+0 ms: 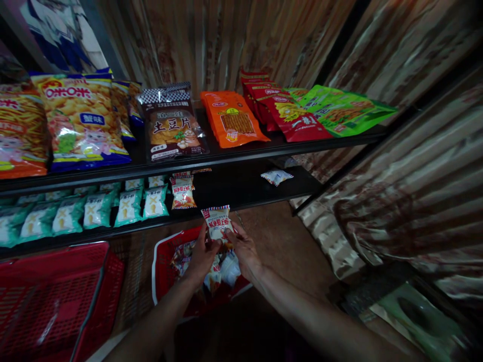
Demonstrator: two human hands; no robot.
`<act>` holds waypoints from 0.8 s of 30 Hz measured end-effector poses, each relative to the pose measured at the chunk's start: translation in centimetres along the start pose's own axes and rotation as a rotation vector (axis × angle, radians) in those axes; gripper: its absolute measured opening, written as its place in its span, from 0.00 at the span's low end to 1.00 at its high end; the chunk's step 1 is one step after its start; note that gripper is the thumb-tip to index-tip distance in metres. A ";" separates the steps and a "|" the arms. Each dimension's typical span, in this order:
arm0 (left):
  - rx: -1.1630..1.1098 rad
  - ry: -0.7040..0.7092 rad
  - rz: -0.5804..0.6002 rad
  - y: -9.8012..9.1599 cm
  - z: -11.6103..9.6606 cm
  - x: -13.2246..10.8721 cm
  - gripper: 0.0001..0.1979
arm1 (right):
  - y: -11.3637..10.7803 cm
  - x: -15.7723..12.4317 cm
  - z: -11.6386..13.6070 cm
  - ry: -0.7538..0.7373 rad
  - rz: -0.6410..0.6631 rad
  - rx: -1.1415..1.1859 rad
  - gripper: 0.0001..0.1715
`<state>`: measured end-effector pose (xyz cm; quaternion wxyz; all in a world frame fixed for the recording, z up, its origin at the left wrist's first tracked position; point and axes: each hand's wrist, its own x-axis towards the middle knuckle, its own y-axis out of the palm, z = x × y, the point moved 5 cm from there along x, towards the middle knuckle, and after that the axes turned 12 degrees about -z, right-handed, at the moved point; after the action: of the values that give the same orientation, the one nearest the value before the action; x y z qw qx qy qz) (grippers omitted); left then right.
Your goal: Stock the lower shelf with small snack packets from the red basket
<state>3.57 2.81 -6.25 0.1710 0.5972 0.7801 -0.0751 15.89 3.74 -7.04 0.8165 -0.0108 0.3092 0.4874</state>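
Note:
Between my two hands I hold a small white and red snack packet (217, 223), its printing upside down to me. My left hand (204, 256) grips its left edge, and my right hand (243, 246) has the right edge, fingers closed on it. Under my hands stands a red shopping basket (160, 271) with several similar packets (215, 276) and a whitish one inside. Just beyond, on the lower shelf, a matching snack packet (183, 192) stands at the end of the teal packets.
Rows of teal and white packets (128, 206) fill the left of the lower shelf (234, 193). One white packet (276, 176) lies at its right. Larger snack bags (177, 123) line the upper shelf. A second red basket (49, 296) sits at left; corrugated sheeting (400, 201) rises at right.

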 end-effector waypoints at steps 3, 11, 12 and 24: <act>0.005 0.035 -0.023 0.4 -0.6 0.5 0.32 | 0.0 1.1 -0.1 -0.030 -0.021 0.006 0.31; -0.011 0.092 -0.084 1.6 -0.6 4.0 0.36 | 1.5 3.9 1.2 -0.068 0.041 0.075 0.30; -0.010 0.104 -0.094 1.8 -0.5 4.6 0.37 | 1.8 4.3 1.3 -0.078 0.035 0.079 0.30; 0.142 0.276 -0.273 3.0 -2.0 11.8 0.33 | 6.4 10.2 3.1 -0.160 0.049 0.098 0.28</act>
<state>3.41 14.98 -8.32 0.0082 0.5009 0.8626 -0.0701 15.68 16.16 -8.03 0.8261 0.0755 0.2665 0.4908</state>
